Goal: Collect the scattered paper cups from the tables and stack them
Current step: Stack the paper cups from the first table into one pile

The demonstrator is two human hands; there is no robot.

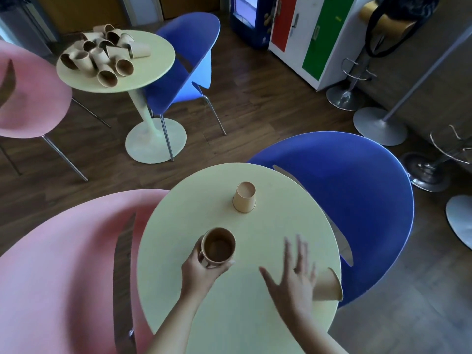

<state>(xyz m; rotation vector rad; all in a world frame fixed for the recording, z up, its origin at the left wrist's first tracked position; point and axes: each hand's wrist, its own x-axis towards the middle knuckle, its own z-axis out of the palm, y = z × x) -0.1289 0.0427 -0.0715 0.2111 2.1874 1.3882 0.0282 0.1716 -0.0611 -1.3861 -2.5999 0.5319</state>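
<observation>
My left hand grips an upright brown paper cup, mouth up, above the near round yellow table. A second cup stands upside down near the table's far side. A third cup lies on its side at the right edge, just beyond my right hand. That hand hovers over the table with fingers spread and straight, holding nothing. On the far yellow table lies a heap of several tipped paper cups.
A pink chair sits left of the near table and a blue chair to its right. Another blue chair and pink chair flank the far table. Bar stool bases and coloured cabinets stand at the right.
</observation>
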